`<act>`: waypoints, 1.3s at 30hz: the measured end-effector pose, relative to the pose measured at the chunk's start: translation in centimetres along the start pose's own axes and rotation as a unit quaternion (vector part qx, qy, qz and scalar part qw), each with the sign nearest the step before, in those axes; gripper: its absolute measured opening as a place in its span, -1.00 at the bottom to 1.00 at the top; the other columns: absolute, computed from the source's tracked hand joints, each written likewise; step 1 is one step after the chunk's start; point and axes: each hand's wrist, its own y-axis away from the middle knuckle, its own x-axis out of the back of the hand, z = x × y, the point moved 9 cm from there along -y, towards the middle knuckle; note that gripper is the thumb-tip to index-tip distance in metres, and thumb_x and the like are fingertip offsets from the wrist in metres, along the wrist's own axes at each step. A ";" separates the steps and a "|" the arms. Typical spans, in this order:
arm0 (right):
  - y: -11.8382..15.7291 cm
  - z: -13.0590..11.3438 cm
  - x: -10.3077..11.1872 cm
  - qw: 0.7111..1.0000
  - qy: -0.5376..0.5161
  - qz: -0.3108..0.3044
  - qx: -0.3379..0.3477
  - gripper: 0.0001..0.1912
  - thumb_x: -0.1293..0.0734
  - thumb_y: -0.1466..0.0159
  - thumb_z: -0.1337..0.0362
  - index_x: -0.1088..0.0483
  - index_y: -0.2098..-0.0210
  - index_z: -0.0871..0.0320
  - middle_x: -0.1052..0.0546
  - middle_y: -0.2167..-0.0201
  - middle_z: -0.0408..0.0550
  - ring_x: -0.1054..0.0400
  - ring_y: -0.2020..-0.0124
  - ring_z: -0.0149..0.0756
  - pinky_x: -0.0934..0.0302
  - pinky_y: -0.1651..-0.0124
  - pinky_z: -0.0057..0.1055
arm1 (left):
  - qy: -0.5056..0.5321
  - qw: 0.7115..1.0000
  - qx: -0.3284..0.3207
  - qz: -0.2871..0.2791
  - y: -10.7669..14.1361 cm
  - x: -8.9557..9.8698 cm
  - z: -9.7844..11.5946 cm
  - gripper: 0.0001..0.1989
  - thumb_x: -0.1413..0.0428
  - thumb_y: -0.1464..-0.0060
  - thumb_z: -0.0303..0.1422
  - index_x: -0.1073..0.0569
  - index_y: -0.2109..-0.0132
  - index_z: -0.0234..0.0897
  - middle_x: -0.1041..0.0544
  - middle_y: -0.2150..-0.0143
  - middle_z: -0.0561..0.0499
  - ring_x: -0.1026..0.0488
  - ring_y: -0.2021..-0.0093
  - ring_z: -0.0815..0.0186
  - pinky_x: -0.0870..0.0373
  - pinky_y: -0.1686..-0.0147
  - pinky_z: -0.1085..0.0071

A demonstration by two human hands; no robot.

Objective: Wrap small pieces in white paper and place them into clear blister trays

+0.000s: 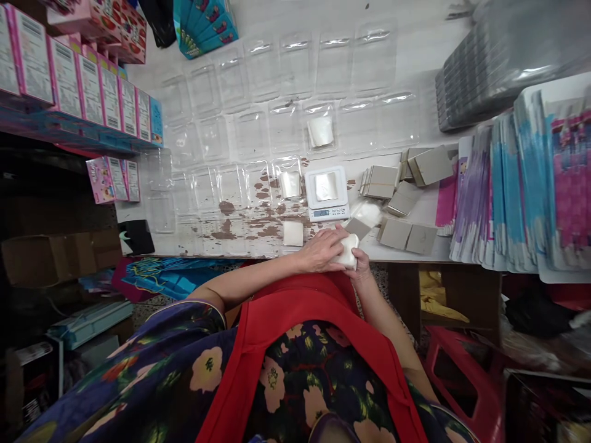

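Observation:
At the table's front edge, my left hand (322, 251) and my right hand (362, 264) are both closed on a small white square packet (349, 252). The left fingers lie over its left side, and the right hand grips it from the right and below. Just beyond my hands is a white digital scale (342, 195) with another white packet (325, 186) on its plate. One more white packet (293, 234) lies on the table left of my hands. Two others, a near packet (290, 184) and a farther packet (321, 131), sit in clear plastic trays.
Rows of clear plastic trays (252, 135) cover the table's middle and left. Right of the scale lie stacks of grey cards (382, 181). Printed cards (503, 184) and stacked clear plastic (484, 67) stand at right. Pink boxes (67, 71) line the left.

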 end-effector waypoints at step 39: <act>0.8 -3.9 0.8 0.997 -0.066 -0.027 0.031 -0.46 -0.37 0.06 0.30 -0.35 0.04 -0.05 -0.51 0.21 -0.13 -0.41 0.36 -0.29 -0.40 0.30 -0.26 | 0.120 0.951 0.278 0.068 -13.5 11.8 -19.3 -0.72 -0.12 0.11 -0.51 -0.34 0.18 -0.25 -0.47 0.21 0.02 -0.39 0.28 0.33 -0.32 0.29 0.42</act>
